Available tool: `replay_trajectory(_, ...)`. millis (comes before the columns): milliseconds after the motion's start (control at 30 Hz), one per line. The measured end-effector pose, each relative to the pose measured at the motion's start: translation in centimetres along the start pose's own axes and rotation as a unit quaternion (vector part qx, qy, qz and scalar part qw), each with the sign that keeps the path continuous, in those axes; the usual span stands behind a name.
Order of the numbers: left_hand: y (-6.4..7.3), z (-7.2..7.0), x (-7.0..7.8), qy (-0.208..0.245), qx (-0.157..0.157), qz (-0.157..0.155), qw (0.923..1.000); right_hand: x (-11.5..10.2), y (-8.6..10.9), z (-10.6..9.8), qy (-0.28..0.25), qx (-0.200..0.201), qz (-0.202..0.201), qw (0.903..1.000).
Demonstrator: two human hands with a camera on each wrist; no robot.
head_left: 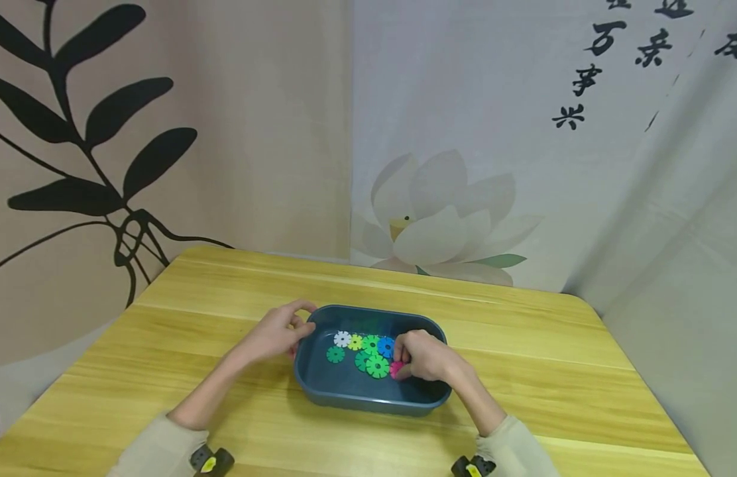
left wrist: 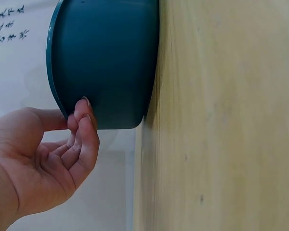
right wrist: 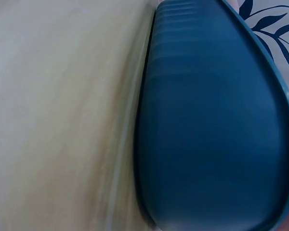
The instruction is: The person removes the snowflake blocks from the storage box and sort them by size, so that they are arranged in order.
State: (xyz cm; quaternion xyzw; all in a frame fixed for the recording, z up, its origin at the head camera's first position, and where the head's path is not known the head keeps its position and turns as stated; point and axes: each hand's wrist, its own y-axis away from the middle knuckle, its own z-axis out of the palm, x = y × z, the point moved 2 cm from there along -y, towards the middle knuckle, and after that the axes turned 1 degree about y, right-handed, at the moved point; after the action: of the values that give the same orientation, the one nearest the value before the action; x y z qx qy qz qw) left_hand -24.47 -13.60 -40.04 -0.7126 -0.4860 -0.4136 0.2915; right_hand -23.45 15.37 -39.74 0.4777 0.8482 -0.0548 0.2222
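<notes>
Disc (head_left: pixel 395 369), pink, sits inside the tray (head_left: pixel 368 404), pinched at the tip of the right grip (head_left: pixel 427 356).

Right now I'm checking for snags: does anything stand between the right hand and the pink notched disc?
Nothing visible: the right hand reaches into the dark blue tub, fingertips at the pink notched disc. The blue notched disc lies beside it, not between.

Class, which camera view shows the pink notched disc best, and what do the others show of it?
The head view: it looks down into the blue tub, showing the pink notched disc, partly hidden by the right hand. Both wrist views show none of it; the tub's outer walls face them.
</notes>
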Motion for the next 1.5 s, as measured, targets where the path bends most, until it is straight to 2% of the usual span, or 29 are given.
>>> replay_trajectory(167,0.1,-0.1,0.0,0.003,0.001,0.005,1.0,0.1,-0.1,0.0,-0.039,0.006,-0.01,0.9992)
replay_trajectory(367,0.2,-0.1,-0.3,0.006,0.003,0.001,1.0,0.5,0.0,-0.3,-0.109,0.055,-0.055,0.9911)
replay_trajectory(467,0.2,-0.2,-0.3,0.005,0.004,0.001,1.0,0.5,0.2,-0.9,-0.126,0.078,-0.057,0.9873)
replay_trajectory(700,0.2,-0.4,-0.5,0.006,0.005,0.003,1.0,1.3,0.9,-2.4,-0.145,0.135,-0.019,0.9799)
replay_trajectory(900,0.1,-0.5,-0.6,0.004,0.007,0.006,1.0,2.5,1.5,-3.4,-0.132,0.19,0.003,0.9728)
replay_trajectory(1100,0.0,-0.8,-0.8,0.002,0.01,0.002,0.9999,4.3,2.3,-4.1,-0.125,0.223,0.016,0.9666)
replay_trajectory(1267,-0.1,-0.9,-0.8,-0.003,0.013,0.001,0.9999,6.0,2.9,-4.4,-0.141,0.24,0.038,0.9597)
replay_trajectory(1500,-0.2,-1.0,-0.7,-0.004,0.013,0.003,0.9999,7.7,3.3,-4.1,-0.165,0.234,0.075,0.9551)
